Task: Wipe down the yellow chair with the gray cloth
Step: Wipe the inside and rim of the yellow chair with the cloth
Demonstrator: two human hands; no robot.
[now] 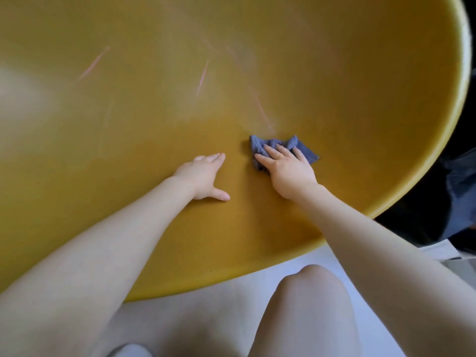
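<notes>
The yellow chair [128,112] fills most of the head view as a broad curved shell, with several pale pink streaks across its upper middle. The crumpled gray cloth [260,145] lies on the shell right of centre. My right hand [288,171] presses flat on the cloth, fingers spread over it, a ring on one finger. My left hand [203,176] rests flat on the bare yellow surface just left of the cloth, fingers together and thumb out, holding nothing.
The chair's rounded rim [438,140] curves down the right side and along the bottom. Below it are a pale floor [257,287] and my bare knee [309,292]. A dark bluish object [461,191] sits beyond the rim at the right.
</notes>
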